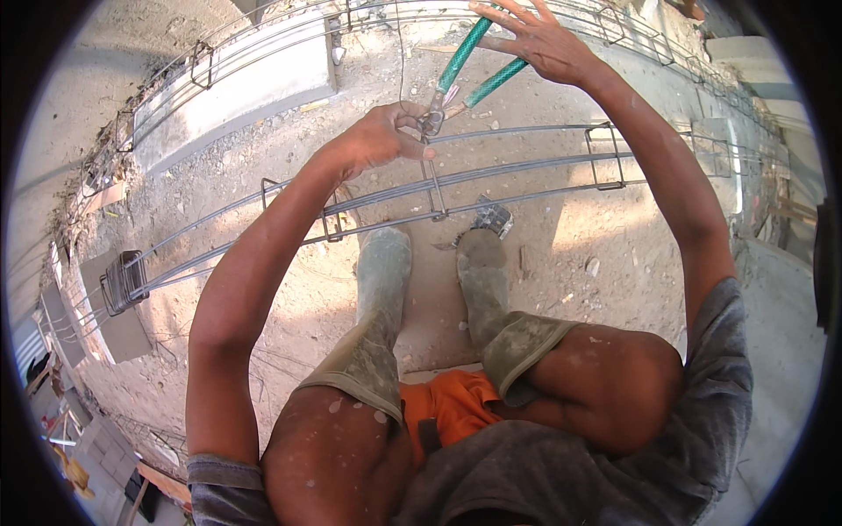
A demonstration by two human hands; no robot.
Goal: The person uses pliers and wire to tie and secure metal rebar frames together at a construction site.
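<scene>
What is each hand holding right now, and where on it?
Right hand grips the pliers by the green handles. Left hand pinches thin wire at the rebar, by the plier tips.

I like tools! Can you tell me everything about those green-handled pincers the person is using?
The pincers have two long handles in green sleeves with a woven look, spread apart, and a small grey metal head. The head points down at a grey steel bar of the rebar cage, seemingly biting thin wire there. The right hand grips the handles, fingers spread. The left hand pinches right beside the head. Sandy ground lies below.
</scene>
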